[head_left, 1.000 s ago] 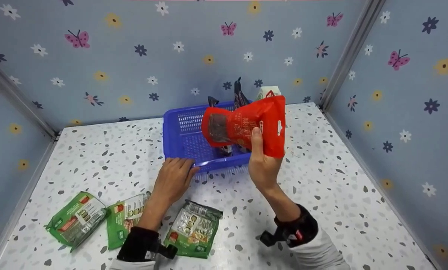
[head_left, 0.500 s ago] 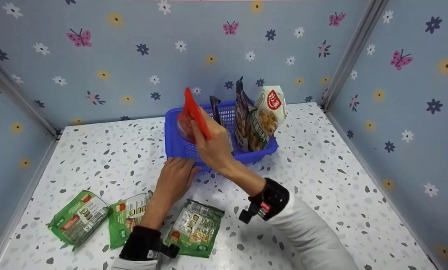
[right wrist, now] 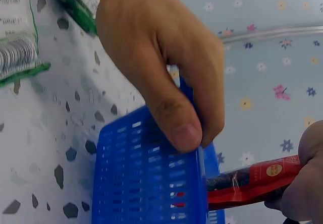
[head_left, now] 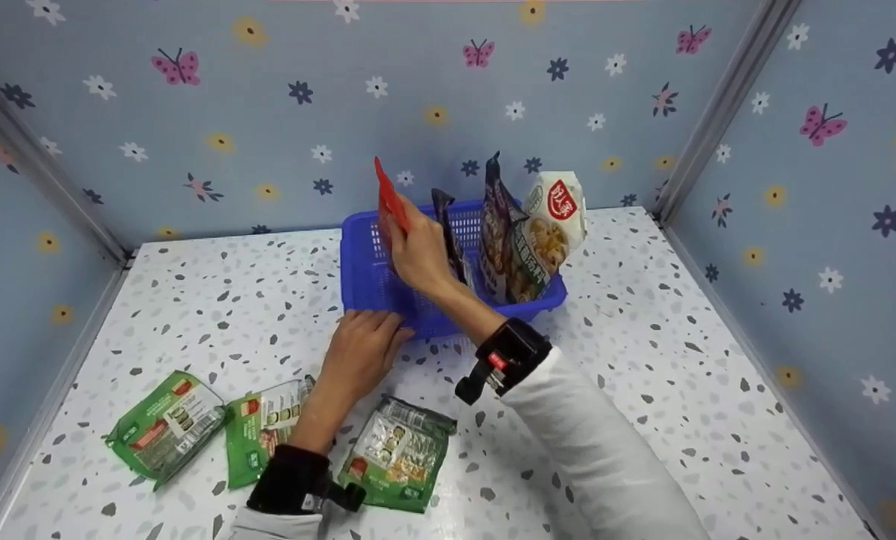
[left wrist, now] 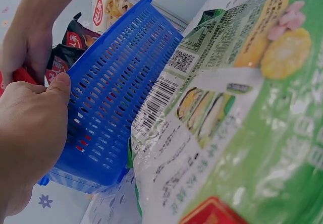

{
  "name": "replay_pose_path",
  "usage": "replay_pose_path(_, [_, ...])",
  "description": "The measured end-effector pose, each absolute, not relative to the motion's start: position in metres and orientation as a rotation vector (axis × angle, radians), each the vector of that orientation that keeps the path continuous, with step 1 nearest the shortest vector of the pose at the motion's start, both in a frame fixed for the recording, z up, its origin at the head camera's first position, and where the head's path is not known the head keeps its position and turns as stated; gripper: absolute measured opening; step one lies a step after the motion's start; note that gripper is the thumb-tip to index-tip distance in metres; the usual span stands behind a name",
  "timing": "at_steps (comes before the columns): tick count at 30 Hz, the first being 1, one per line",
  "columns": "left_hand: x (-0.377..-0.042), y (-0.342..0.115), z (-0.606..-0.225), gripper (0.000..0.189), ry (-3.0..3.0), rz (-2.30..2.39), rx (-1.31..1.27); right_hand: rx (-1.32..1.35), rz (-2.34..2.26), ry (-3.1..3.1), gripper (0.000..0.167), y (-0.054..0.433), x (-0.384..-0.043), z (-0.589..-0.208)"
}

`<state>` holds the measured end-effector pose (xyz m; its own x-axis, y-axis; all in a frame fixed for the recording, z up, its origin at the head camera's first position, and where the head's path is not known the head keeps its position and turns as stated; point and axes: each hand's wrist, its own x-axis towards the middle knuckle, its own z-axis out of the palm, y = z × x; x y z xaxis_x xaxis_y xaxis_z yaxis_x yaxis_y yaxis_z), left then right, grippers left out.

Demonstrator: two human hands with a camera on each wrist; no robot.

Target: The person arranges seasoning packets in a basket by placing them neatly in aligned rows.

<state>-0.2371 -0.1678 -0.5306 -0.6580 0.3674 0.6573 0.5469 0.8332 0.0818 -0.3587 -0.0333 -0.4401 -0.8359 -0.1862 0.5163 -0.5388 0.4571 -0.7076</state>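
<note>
My right hand (head_left: 420, 251) grips a red pouch (head_left: 388, 196) by its top, holding it upright in the left part of the blue plastic basket (head_left: 352, 289). In the right wrist view, the pouch's lower end (right wrist: 237, 188) reaches down past the basket rim, its dark window showing. My left hand (head_left: 365, 349) holds the basket's front rim near the left corner, thumb on the outer wall and fingers over the edge, as the right wrist view shows. Dark pouches (head_left: 497, 240) and a white-topped pouch (head_left: 557, 221) stand in the basket's right part.
Three green food packets lie on the speckled table in front: one at far left (head_left: 169, 427), one beside my left forearm (head_left: 257, 431), and one to its right (head_left: 399, 454). A flowered wall (head_left: 268, 135) rises right behind the basket.
My right hand has swung the red pouch leftward from above the basket's middle, turned it edge-on and brought it into the left part. My left hand has kept its hold on the rim.
</note>
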Motion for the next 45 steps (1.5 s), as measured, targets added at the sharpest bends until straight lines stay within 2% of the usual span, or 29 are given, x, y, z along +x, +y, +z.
replay_pose_path(4, [-0.237, -0.167, -0.529, 0.026, -2.351, -0.335, -0.671, 0.601, 1.268, -2.347, 0.033, -0.032, -0.391, -0.465])
replay_pose_path(14, [-0.235, -0.165, -0.528, 0.023, -2.412, -0.324, -0.648, 0.466, 1.258, -2.469, 0.033, -0.024, -0.369, -0.429])
replay_pose_path(35, [-0.237, -0.167, -0.529, 0.022, -2.400, -0.317, -0.650, 0.310, 1.184, -2.586, 0.034, -0.012, -0.378, -0.436])
replay_pose_path(45, [-0.236, -0.167, -0.529, 0.021, -2.394, -0.334, -0.652, 0.270, 1.307, -2.508, 0.043, -0.009, -0.377, -0.433])
